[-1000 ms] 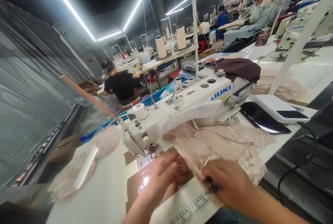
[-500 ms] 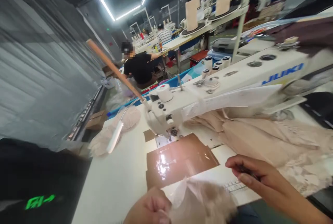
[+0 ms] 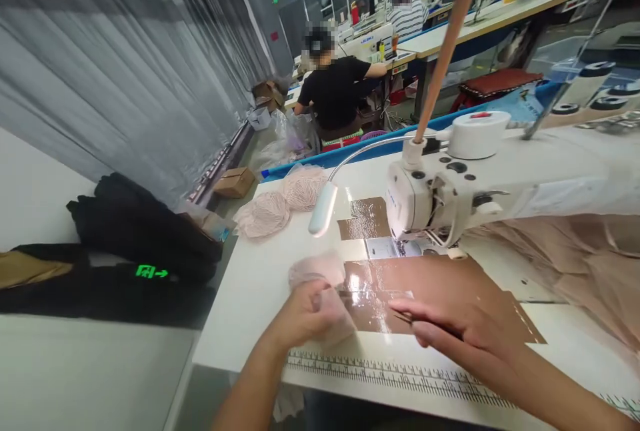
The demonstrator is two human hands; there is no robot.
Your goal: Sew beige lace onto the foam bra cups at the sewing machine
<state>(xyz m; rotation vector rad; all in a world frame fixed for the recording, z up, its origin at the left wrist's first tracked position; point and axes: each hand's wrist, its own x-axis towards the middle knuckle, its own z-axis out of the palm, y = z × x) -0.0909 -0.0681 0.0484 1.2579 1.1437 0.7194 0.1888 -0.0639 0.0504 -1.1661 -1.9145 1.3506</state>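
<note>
So the small pale pink lace piece [image 3: 320, 284] is sitting on the white surface [image 3: 250, 297], just in front of the white sewing machine [image 3: 450, 197]. Left hand [image 3: 307, 314] is gripping it, fingers curled around the fabric. Right hand [image 3: 465, 337] is pinching a thin dark metal tool [image 3: 403, 317] over the shiny brown taped patch [image 3: 440, 284].

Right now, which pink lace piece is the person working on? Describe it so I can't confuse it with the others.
Start at the white sewing machine head, then drop to the glossy brown tape patch before it. At the patch's left edge, the small pale pink fabric piece sits under the left hand; the two pink lace bundles lie untouched farther back.
</note>
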